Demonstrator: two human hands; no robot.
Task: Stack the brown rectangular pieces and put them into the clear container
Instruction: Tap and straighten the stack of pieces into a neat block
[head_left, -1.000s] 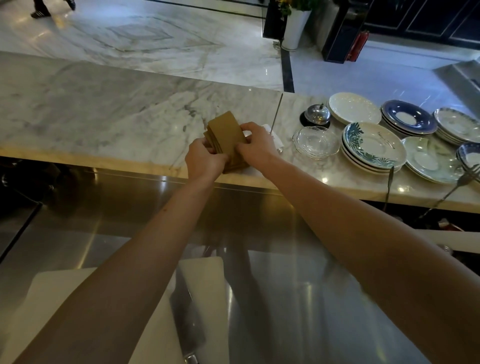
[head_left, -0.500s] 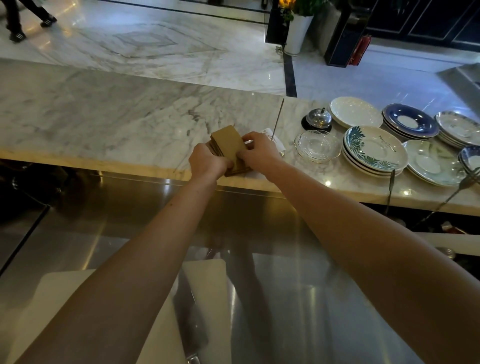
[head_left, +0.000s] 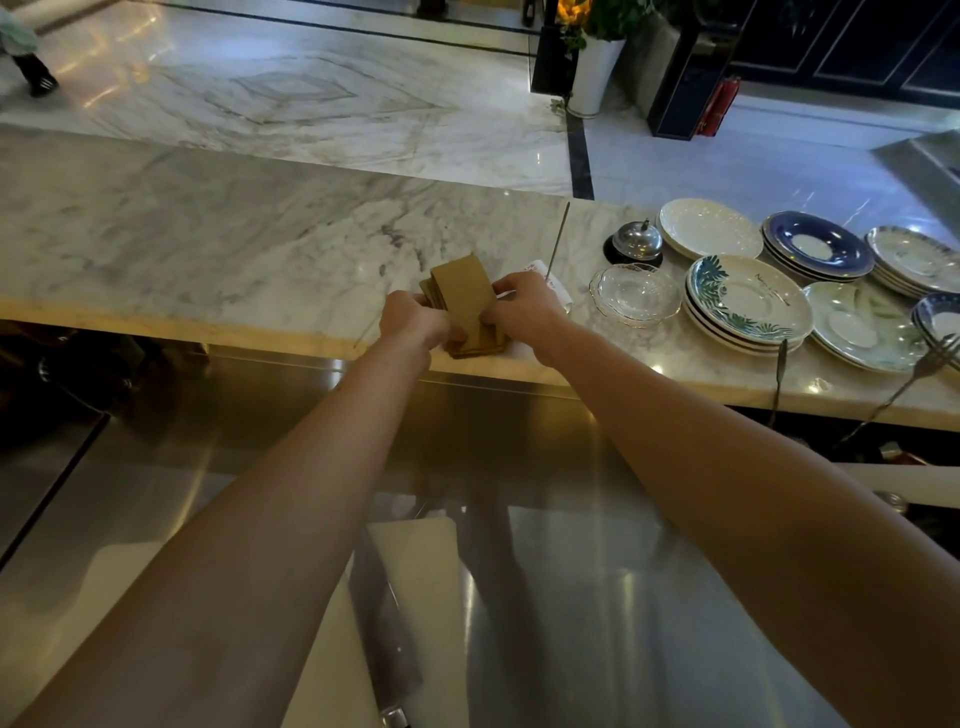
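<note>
Stacking step in hand: left hand (head_left: 413, 323) and right hand (head_left: 524, 310) are both closed around the stack of thin brown rectangular pieces (head_left: 464, 301) at the white marble desk (head_left: 234, 249) edge. Next: square edges, locate clear container, not identifiable here.

The brown pieces' (head_left: 464, 306) side edges are covered by both hands (head_left: 415, 322). Right of them, a plate (head_left: 943, 322) is cut off by the frame edge.
</note>
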